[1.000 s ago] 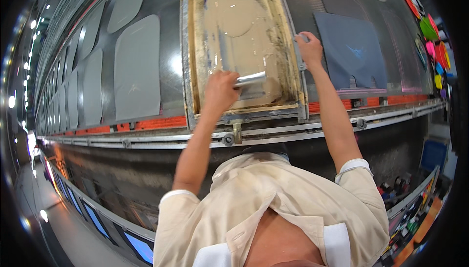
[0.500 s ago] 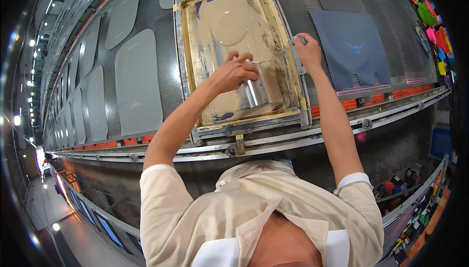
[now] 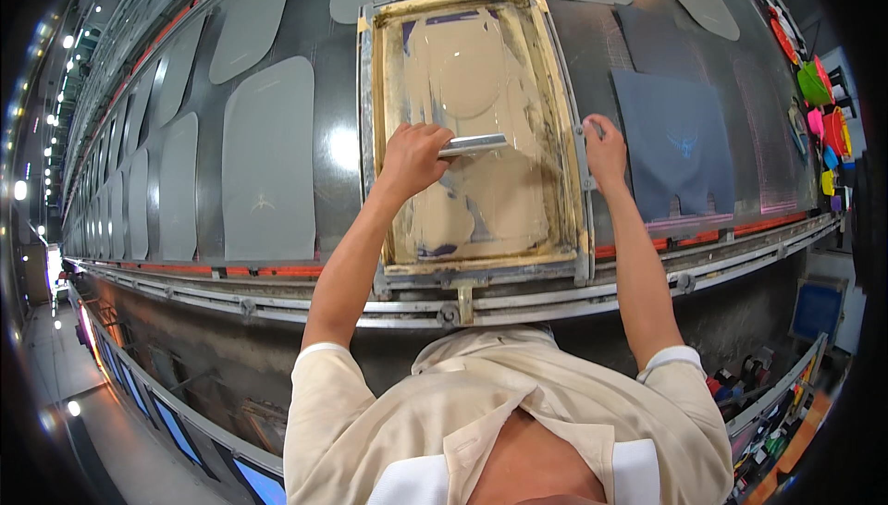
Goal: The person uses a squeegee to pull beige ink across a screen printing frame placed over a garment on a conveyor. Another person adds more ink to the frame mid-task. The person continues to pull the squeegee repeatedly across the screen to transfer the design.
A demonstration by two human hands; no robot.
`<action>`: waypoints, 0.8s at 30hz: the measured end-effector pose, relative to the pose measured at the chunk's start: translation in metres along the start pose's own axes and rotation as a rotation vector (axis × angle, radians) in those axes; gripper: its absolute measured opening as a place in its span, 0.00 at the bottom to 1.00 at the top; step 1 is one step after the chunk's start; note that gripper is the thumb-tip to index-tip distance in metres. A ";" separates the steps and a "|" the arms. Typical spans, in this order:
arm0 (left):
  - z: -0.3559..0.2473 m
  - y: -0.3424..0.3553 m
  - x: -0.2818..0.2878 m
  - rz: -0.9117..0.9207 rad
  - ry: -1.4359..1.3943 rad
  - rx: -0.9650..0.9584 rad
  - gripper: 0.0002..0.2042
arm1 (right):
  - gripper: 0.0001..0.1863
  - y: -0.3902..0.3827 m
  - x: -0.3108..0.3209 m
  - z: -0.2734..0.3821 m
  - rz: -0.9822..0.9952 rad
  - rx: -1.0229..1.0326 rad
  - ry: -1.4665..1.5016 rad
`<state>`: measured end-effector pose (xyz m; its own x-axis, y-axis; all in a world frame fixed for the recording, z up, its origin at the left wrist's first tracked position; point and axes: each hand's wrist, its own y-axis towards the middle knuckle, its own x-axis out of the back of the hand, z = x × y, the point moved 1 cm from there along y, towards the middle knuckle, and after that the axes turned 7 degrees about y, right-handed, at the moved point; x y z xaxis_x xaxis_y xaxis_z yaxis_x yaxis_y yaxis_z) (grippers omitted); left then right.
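In front of me lies a screen printing frame [image 3: 566, 70] with a yellowed, stained inner border. Thick beige ink [image 3: 470, 80] covers much of its mesh, with purple patches showing at the corners. Over the frame's left half, my left hand [image 3: 413, 159] is closed around one end of a metal squeegee [image 3: 485, 143]. The squeegee points right across the ink, seen nearly edge-on; whether it touches the mesh I cannot tell. My right hand [image 3: 604, 146] is closed at the frame's right rail, fingers curled against a small knob-like fitting there.
Several grey fabric panels [image 3: 270, 158] lie on the long dark table to the left and beyond. A dark blue panel [image 3: 672, 140] with a light blue print lies to the right. Metal rails [image 3: 277, 310] run along the near edge. Colourful items [image 3: 816, 84] hang far right.
My left hand has moved left and turned the squeegee from a broad face toward a thin edge, lifting it off the lower right ink. My right hand stays at the frame's right rail.
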<state>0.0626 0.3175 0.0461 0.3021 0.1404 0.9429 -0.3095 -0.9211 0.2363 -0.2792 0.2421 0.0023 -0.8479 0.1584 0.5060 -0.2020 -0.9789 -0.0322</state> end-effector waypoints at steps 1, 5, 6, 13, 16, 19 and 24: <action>0.008 0.010 -0.002 -0.022 0.003 0.011 0.12 | 0.13 0.001 0.001 0.001 0.013 -0.017 0.013; 0.052 0.071 -0.012 -0.086 0.052 0.012 0.14 | 0.11 0.006 0.005 -0.003 0.095 -0.110 0.081; 0.067 0.088 -0.016 -0.109 0.081 0.009 0.13 | 0.11 0.003 0.007 0.001 0.124 -0.153 0.084; 0.126 0.167 -0.033 -0.074 0.049 -0.057 0.10 | 0.14 -0.007 0.010 0.010 0.220 -0.321 0.200; 0.114 0.164 -0.031 -0.085 -0.004 -0.090 0.09 | 0.17 -0.007 0.017 0.010 0.225 -0.307 0.220; 0.102 0.126 -0.031 -0.075 0.022 -0.123 0.08 | 0.21 -0.009 0.019 0.014 0.249 -0.318 0.189; 0.035 0.030 -0.019 -0.015 0.031 -0.101 0.11 | 0.24 -0.015 0.029 0.018 0.226 -0.269 0.132</action>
<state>0.0794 0.2741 0.0274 0.2801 0.1664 0.9454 -0.3952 -0.8775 0.2716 -0.2915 0.2594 0.0326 -0.9380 -0.0250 0.3459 -0.1097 -0.9247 -0.3645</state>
